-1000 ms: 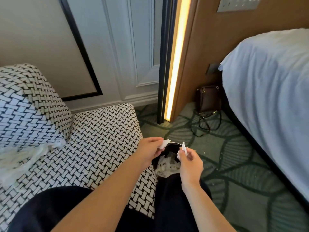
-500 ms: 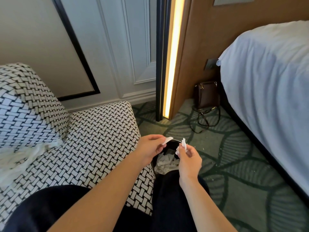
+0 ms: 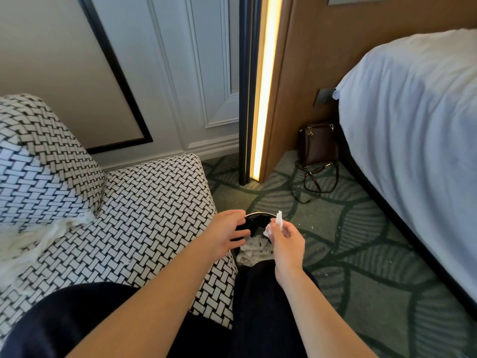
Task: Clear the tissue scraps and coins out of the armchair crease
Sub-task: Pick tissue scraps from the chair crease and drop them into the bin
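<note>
Okay, nearest us, dark trousers (image 3: 77, 319) on the armchair (image 3: 154, 202) seat. Left hand (image 3: 227, 233) hovers over the bin (image 3: 258, 218), fingers straight and slightly spread, holding nothing. Right hand (image 3: 286, 244), just right of it, pinches a tissue scrap (image 3: 278, 222) between its fingertips above the bin's rim. White scraps (image 3: 254, 248) lie inside the bin. Over left, more tissue (image 3: 38, 236) lies along the armchair crease. Farther off, a brown bag (image 3: 318, 146) sits on the carpet (image 3: 361, 254), bed (image 3: 413, 125) on the right.
</note>
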Available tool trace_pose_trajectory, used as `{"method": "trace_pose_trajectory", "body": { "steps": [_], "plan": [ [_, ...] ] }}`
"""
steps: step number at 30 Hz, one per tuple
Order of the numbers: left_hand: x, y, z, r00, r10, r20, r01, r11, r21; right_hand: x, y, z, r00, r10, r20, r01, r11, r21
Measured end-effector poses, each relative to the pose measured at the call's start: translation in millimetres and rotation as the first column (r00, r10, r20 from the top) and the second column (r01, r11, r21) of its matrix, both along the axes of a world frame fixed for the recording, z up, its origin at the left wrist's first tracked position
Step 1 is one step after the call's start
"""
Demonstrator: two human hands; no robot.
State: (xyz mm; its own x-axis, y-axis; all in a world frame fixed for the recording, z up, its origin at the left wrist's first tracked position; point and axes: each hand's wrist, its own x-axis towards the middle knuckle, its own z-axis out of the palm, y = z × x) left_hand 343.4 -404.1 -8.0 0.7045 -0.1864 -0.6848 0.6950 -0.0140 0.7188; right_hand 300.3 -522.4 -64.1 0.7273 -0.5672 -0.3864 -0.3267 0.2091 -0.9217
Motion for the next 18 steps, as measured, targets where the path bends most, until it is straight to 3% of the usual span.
{"method": "trace_pose_trajectory", "body": {
  "steps": [7, 18],
  "plan": [
    [-3, 7, 1, 0.999, 0.035, -0.006, -0.035, 0.999, 0.017, 4, -5, 5, 1.0, 0.006, -0.008, -0.003, 0.963, 0.27],
    [-1, 16, 3, 0.998, 0.056, -0.009, -0.056, 0.998, 0.011, 2, -6, 9, 0.991, 0.133, -0.013, -0.12, 0.931, 0.344]
  ]
}}
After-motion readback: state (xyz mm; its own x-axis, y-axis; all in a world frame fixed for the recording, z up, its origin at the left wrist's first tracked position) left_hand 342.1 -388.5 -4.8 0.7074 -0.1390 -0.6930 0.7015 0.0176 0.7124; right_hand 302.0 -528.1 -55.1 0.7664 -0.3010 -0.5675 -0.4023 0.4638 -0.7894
